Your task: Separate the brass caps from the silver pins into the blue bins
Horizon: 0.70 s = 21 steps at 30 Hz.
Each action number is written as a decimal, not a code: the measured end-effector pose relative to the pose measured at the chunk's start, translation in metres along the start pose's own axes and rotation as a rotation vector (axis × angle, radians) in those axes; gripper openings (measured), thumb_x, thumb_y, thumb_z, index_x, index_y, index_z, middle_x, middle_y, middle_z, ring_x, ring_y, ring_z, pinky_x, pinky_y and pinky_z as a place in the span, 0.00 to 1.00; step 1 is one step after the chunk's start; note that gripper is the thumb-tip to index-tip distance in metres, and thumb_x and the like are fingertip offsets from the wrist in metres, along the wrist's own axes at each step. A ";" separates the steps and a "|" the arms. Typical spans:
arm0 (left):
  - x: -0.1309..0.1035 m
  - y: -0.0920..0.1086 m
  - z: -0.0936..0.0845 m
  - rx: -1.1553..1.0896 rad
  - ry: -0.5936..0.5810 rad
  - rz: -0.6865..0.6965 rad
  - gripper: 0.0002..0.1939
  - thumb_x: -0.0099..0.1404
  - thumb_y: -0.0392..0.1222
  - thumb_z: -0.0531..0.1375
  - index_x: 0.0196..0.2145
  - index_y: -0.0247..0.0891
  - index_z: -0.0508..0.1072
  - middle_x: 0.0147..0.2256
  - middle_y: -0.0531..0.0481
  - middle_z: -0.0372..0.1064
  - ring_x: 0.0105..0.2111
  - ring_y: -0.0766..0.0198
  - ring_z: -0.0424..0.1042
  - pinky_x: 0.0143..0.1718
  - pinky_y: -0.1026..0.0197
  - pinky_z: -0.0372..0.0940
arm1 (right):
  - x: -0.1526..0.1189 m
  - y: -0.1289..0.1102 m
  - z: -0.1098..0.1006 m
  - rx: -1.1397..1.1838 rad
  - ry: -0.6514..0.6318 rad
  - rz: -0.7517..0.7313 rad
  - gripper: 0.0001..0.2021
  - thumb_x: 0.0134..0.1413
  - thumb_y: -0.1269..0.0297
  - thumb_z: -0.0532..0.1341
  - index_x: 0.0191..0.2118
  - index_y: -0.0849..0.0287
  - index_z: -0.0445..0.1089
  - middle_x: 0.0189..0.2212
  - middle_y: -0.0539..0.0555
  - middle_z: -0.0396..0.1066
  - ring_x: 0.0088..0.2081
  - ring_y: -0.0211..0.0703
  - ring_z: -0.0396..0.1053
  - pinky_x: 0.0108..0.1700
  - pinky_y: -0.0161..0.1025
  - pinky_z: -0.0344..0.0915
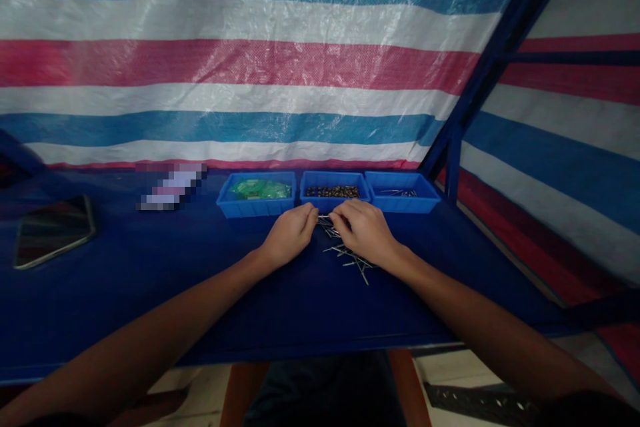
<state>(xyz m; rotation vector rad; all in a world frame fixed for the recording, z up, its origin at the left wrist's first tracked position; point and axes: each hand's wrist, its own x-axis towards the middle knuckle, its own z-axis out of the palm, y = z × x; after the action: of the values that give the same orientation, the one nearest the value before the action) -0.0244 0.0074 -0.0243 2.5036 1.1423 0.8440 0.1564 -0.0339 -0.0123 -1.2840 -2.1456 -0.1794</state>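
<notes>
My left hand (293, 233) is closed, its fingertips pinching one end of a thin metal rod (324, 216). The other end of that rod is between the closed fingers of my right hand (364, 230). Below and between the hands, a loose pile of thin metal rods (356, 259) lies on the blue table, partly covered by my right hand. Just behind the hands stands a blue bin (336, 203) of small brass-coloured parts (333, 191).
A left blue bin (257, 207) holds green plastic bags (260, 189). A right blue bin (404, 204) holds a few thin rods (400, 193). A phone (55, 230) and a blurred-out item (173, 187) lie on the blue table (150, 267) at left. Striped sheeting (240, 67) hangs behind.
</notes>
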 end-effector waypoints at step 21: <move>-0.004 0.001 -0.015 0.470 -0.210 0.030 0.07 0.69 0.38 0.53 0.42 0.39 0.70 0.41 0.47 0.69 0.41 0.57 0.69 0.39 0.57 0.65 | 0.007 0.102 -0.054 0.131 0.560 0.527 0.11 0.51 0.58 0.60 0.39 0.56 0.66 0.21 0.45 0.66 0.21 0.38 0.61 0.29 0.39 0.59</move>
<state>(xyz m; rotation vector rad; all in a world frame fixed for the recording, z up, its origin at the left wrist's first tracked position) -0.0353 0.0037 -0.0139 2.8972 1.3563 0.3289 0.2626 0.0018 0.0148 -1.4631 -1.2881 -0.1493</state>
